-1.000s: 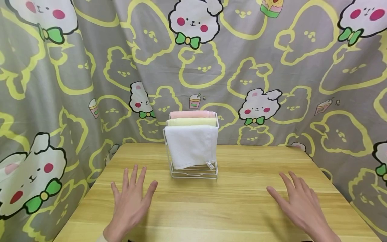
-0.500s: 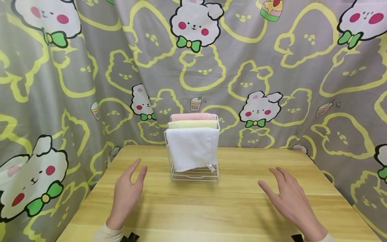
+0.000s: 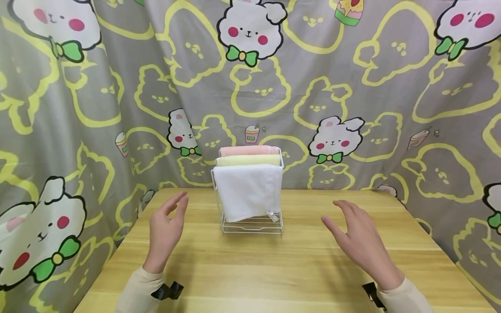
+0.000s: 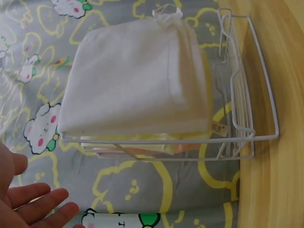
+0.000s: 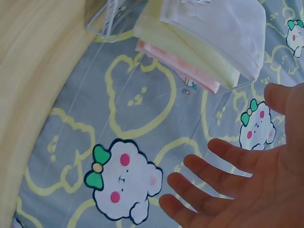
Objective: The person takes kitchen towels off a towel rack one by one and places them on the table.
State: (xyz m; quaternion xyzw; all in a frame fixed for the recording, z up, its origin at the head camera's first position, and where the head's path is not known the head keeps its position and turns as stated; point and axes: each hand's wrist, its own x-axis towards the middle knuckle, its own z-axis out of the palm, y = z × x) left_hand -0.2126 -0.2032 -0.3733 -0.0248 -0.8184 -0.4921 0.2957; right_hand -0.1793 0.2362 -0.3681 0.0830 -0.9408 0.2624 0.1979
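Observation:
A white wire rack (image 3: 252, 228) stands on the table with three towels draped over its bars. The white towel (image 3: 248, 191) hangs in front, a yellow towel (image 3: 248, 161) behind it, and a pink towel (image 3: 249, 151) at the back. To the rack's left, my left hand (image 3: 166, 230) is held in the air, fingers relaxed and holding nothing. My right hand (image 3: 360, 239) is raised on the other side, its fingers spread, as the right wrist view shows. Both hands are apart from the rack and the towels.
The wooden table (image 3: 250, 269) reaches back to a grey curtain (image 3: 195, 95) printed with rabbits and yellow outlines. It hangs behind the table and along both sides. Black straps (image 3: 168, 291) sit at the wrists over beige sleeves.
Both hands have moved forward, so more of the sleeves shows. The right hand has also come inward, and the left hand has turned from palm-down with spread fingers to sideways. Rack and towels stay put.

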